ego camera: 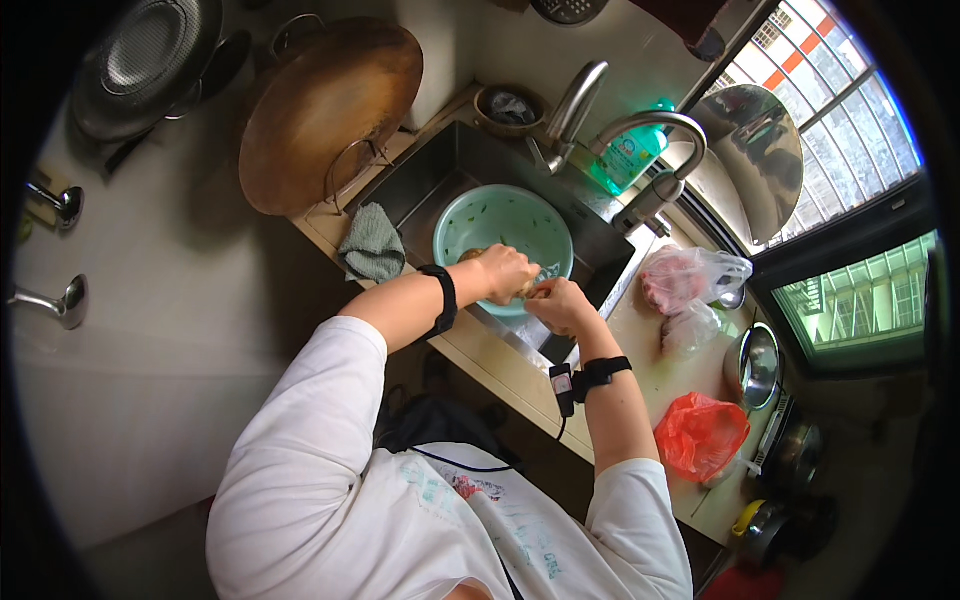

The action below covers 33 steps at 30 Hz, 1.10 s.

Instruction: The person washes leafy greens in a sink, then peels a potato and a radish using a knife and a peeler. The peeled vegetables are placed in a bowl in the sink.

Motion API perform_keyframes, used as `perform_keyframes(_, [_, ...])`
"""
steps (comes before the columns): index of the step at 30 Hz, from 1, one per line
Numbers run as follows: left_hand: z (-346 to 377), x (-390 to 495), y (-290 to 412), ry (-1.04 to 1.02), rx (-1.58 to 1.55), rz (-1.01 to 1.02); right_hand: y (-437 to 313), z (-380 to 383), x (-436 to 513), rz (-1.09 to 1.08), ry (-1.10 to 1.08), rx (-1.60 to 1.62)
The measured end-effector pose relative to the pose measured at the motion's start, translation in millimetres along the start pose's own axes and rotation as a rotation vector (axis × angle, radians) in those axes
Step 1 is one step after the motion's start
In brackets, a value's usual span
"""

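Observation:
My left hand (508, 271) is closed over the pale green plastic basin (499, 196) in the sink. My right hand (559, 304) meets it at the basin's near right rim, fingers pinched together. Between the two hands shows a small tan piece of food (527, 289), mostly covered by fingers; its kind cannot be told. Behind the left wrist a brown lump (471, 255) peeks out, and whether it belongs to the same piece is hidden. Bits of green leaf cling to the basin's inner wall.
A grey-green cloth (373, 244) lies on the sink's left edge beside a round wooden board (334, 112). Behind the sink stand a faucet (652, 191) and a green soap bottle (630, 157). Rightward are plastic-bagged meat (675, 277), a steel bowl (754, 367) and a red bag (701, 435).

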<state>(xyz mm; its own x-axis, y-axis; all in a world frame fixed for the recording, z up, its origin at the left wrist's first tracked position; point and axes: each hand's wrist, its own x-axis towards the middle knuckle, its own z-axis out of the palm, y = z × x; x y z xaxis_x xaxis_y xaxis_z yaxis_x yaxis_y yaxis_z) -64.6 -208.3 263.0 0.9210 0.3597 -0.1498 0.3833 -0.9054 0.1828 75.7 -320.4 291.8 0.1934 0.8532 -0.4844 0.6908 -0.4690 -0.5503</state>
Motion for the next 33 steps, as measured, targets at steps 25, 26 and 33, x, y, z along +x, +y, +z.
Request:
perform_keyframes(25, [86,95,-152,-0.411,-0.146,0.117,-6,38,117,0.251,0.324,0.123])
perform_keyframes(26, [79,106,-156,-0.504,-0.294,0.091,-7,23,104,0.247,0.385,0.309])
perform_keyframes(33, [3,98,-115,0.016,-0.642,0.100,105,39,-113,0.173,1.499,0.960])
